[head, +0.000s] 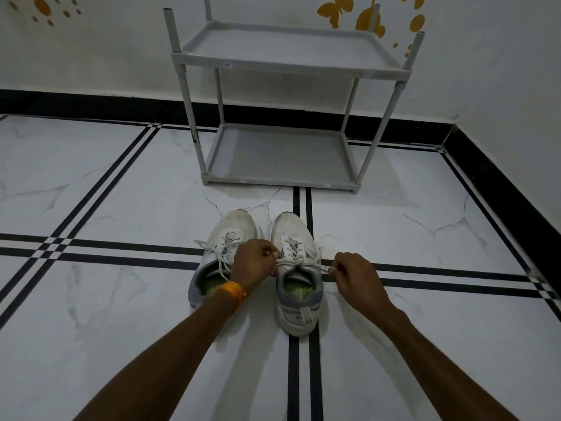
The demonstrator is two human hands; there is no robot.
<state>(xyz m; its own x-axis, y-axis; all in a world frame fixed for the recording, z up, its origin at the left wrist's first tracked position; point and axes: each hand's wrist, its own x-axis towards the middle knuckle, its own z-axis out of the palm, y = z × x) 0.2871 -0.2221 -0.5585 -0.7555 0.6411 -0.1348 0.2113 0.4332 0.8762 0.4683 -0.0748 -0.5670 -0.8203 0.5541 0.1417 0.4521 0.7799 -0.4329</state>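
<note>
Two bare forearms reach forward over the marble floor (pixel 121 314), an orange thread band (pixel 234 292) on the left wrist. The left hand (pixel 253 262) and right hand (pixel 353 276) each have their grip pinching one end of the white lace (pixel 299 262), drawn out sideways across the sneaker (pixel 300 302). It stands on the floor between the hands, toe pointing away. This looks like the tying step. The next move likely calls for crossing the ends and pulling evenly. The sneaker is white and scuffed, with a grey collar and green insole. The other sneaker (pixel 230 229) sits just beside it, laces loose. Beyond stands a grey two-shelf rack (pixel 282 159) against the wall.
</note>
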